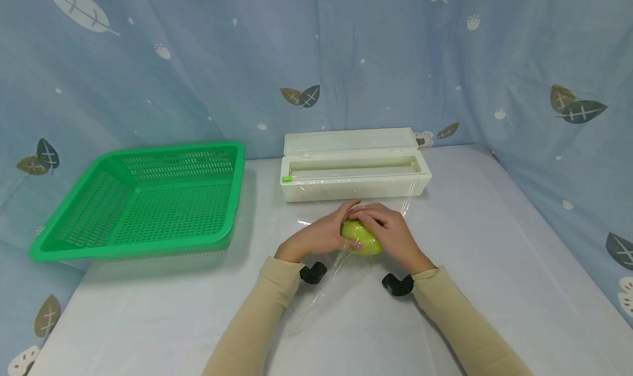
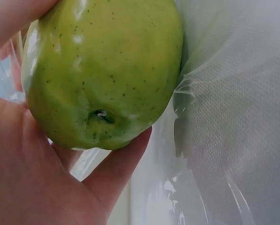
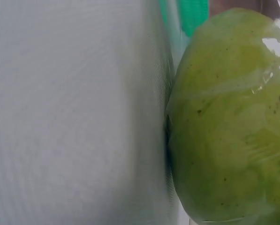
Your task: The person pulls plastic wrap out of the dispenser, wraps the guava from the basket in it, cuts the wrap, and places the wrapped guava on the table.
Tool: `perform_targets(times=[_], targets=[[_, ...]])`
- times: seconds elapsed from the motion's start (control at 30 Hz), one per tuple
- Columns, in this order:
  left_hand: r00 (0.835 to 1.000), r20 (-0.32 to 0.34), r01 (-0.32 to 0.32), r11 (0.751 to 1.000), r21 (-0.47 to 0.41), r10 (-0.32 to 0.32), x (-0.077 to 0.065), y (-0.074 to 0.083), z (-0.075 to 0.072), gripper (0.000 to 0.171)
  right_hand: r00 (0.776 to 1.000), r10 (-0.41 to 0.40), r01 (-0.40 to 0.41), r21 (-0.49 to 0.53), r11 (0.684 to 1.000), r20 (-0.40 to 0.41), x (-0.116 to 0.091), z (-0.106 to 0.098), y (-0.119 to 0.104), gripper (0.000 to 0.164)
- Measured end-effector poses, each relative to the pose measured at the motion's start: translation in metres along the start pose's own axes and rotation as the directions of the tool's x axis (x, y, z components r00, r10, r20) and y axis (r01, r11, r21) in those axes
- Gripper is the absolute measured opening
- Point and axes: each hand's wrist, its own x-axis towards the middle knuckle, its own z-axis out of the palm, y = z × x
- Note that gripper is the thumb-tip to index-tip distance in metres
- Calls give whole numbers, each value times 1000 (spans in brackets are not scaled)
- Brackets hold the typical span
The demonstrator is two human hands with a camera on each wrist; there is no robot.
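Note:
A green speckled pear [image 1: 362, 237] lies on the table in the head view, with clear cling film [image 1: 328, 281] around and under it. My left hand [image 1: 321, 234] holds the pear's left side, thumb and fingers spread around it. The left wrist view shows the pear's dimpled end [image 2: 101, 115] between those fingers. From the right, my right hand [image 1: 393, 234] reaches over the pear's top, its bent fingers gathering film close to the left fingertips. Film creases cross the pear [image 3: 233, 117] in the right wrist view, where the right fingers are out of sight.
Behind the hands stands a white cling film box [image 1: 356, 190], lid up, with a roll inside and a green slider [image 1: 287, 179] on its front edge. A green plastic basket [image 1: 225, 238] is at the left. A patterned blue curtain [image 1: 346, 51] hangs behind the white table [image 1: 494, 244].

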Motion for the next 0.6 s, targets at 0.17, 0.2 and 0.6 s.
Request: perform_targets(times=[0.17, 0.2, 0.6], targets=[[999, -10, 34, 999, 2, -34, 1, 3, 0, 102, 999, 28, -22, -133, 991, 44, -1, -1, 4, 22], [999, -15, 34, 999, 4, -34, 1, 3, 0, 102, 998, 35, -26, -152, 988, 54, -1, -2, 3, 23], [999, -23, -32, 954, 299, 41, -3, 5, -8, 93, 991, 18, 35, -391, 920, 132, 2, 1, -5, 31]])
